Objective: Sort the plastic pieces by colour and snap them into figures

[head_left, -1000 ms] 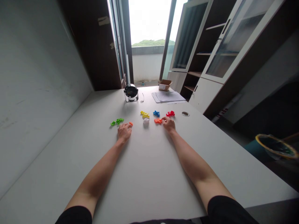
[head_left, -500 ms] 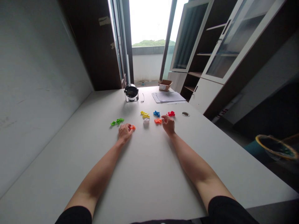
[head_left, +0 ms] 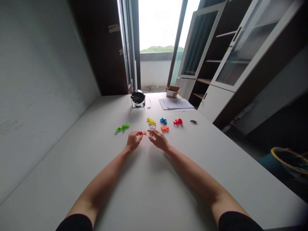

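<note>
Between the fingertips of my left hand (head_left: 134,140) is a small orange plastic piece (head_left: 144,133), its exact kind too small to make out. My right hand (head_left: 158,139) is just to the right of it, thumb and fingers apart, holding nothing. Its fingers partly hide a white piece (head_left: 152,127). Past the hands lie small heaps of coloured pieces: yellow (head_left: 151,121), blue (head_left: 163,121) and red (head_left: 178,121). Another orange piece (head_left: 165,128) rests right of the white one. Green pieces (head_left: 123,127) lie to the left of my left hand.
A round black lamp-like device (head_left: 138,98) on a metal stand is at the table's far side. Papers (head_left: 176,103) and an open cardboard box (head_left: 172,91) lie to its right. A round cable hole (head_left: 193,122) is in the white table (head_left: 144,186). A wall borders the left.
My left hand has lifted the small orange piece and moved right with it. My right hand has left the other orange piece, coming left towards my left hand with its fingers apart.
</note>
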`<state>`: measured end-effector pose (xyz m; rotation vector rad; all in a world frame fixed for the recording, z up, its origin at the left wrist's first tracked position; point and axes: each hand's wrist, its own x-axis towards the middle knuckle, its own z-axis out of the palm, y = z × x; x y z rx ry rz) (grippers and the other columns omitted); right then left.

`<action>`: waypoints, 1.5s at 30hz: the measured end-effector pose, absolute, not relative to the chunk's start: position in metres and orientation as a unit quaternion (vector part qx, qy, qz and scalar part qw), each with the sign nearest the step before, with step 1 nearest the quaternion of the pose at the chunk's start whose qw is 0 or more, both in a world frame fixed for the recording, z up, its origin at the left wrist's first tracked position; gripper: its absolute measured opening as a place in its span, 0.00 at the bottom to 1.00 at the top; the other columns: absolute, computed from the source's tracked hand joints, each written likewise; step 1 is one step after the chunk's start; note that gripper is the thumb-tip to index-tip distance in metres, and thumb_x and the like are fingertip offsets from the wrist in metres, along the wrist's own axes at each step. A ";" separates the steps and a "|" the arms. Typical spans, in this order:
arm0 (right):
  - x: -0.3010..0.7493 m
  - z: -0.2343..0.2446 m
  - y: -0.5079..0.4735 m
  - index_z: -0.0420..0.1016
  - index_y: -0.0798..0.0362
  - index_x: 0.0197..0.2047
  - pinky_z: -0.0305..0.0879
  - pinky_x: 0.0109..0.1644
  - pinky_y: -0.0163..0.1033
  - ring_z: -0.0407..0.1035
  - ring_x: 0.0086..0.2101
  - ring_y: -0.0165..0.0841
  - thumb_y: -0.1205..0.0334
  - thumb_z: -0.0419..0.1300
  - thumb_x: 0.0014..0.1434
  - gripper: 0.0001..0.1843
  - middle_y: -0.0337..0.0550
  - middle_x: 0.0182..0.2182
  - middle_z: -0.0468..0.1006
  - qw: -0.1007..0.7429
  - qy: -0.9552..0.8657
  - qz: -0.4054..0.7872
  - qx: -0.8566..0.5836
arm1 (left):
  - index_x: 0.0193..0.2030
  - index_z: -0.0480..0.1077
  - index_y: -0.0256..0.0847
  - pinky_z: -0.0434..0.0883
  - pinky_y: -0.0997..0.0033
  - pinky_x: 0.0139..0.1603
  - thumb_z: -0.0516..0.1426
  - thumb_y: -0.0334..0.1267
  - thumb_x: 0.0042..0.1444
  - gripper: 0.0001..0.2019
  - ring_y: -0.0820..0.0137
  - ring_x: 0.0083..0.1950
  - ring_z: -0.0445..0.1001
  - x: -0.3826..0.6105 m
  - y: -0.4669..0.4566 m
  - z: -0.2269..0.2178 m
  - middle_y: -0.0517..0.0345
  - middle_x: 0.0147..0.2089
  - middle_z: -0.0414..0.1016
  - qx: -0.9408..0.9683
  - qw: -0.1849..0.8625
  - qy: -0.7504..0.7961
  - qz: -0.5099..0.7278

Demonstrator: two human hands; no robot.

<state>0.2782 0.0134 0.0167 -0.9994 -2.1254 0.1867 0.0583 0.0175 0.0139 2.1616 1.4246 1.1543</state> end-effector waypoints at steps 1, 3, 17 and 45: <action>0.280 0.016 0.015 0.68 0.49 0.59 0.67 0.44 0.38 0.71 0.37 0.33 0.63 0.59 0.64 0.20 0.46 0.43 0.75 0.385 -0.830 0.081 -0.397 | 0.47 0.76 0.43 0.68 0.63 0.49 0.56 0.39 0.61 0.11 0.62 0.46 0.72 0.059 0.017 0.013 0.53 0.45 0.80 0.754 0.165 0.493 0.402; 0.284 0.014 0.018 0.68 0.48 0.59 0.67 0.43 0.37 0.70 0.35 0.32 0.63 0.59 0.64 0.20 0.45 0.43 0.76 0.381 -0.828 0.097 -0.401 | 0.47 0.77 0.42 0.69 0.64 0.47 0.56 0.38 0.61 0.11 0.63 0.46 0.73 0.060 0.018 0.012 0.53 0.46 0.80 0.753 0.186 0.490 0.397; 0.269 0.018 0.014 0.75 0.53 0.39 0.61 0.35 0.33 0.68 0.29 0.29 0.58 0.60 0.61 0.08 0.41 0.32 0.77 0.388 -0.789 0.217 -0.423 | 0.46 0.79 0.42 0.71 0.71 0.38 0.55 0.43 0.61 0.13 0.68 0.38 0.76 0.064 0.019 0.010 0.54 0.44 0.81 0.737 0.309 0.463 0.383; 0.259 0.000 0.016 0.70 0.49 0.54 0.63 0.31 0.32 0.68 0.26 0.28 0.58 0.59 0.61 0.18 0.38 0.33 0.77 0.409 -0.747 0.310 -0.423 | 0.45 0.77 0.40 0.73 0.69 0.43 0.56 0.50 0.61 0.17 0.67 0.39 0.78 0.063 0.017 0.015 0.53 0.39 0.81 0.715 0.343 0.439 0.424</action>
